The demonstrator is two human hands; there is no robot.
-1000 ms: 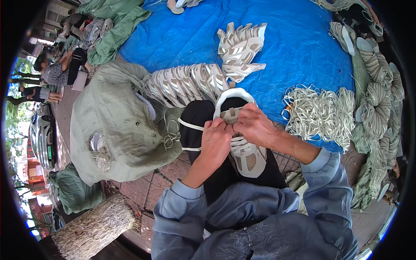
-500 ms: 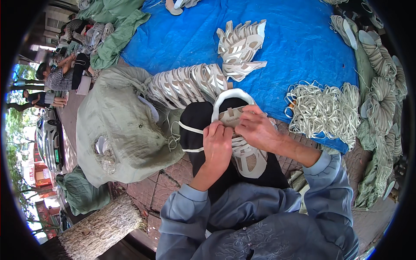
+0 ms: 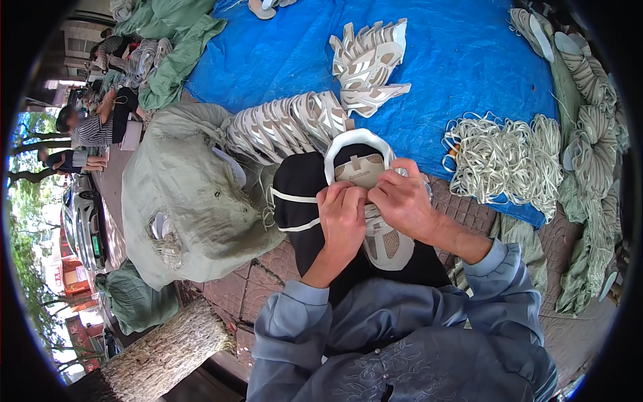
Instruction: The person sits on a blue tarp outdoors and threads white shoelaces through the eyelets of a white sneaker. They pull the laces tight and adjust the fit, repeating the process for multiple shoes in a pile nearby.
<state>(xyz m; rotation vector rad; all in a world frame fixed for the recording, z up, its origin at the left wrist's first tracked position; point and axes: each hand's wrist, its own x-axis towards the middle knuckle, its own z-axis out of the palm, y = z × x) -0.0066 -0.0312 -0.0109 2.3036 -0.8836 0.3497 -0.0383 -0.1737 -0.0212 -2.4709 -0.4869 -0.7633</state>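
Outdoors, left hand (image 3: 342, 216) and right hand (image 3: 404, 203) pinch a beige shoe upper (image 3: 390, 250) over the knees (image 3: 291, 178), just nearer than the blue tarp (image 3: 472, 63); on it lie stacked uppers (image 3: 368, 65) and pale laces (image 3: 507, 162), near-left of it a sack (image 3: 201, 197) on paving (image 3: 231, 295)

Upper centre, the plastic tarp (image 3: 462, 60) is looking glossy; at centre, the shoe upper (image 3: 391, 246) is showing matt mesh; left, the woven sack (image 3: 191, 201) is looking rough.

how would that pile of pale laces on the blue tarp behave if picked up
The pile of pale laces would probably flop and sag, being thin, loosely looped strands. Some might snag or trail, since many loops overlap.
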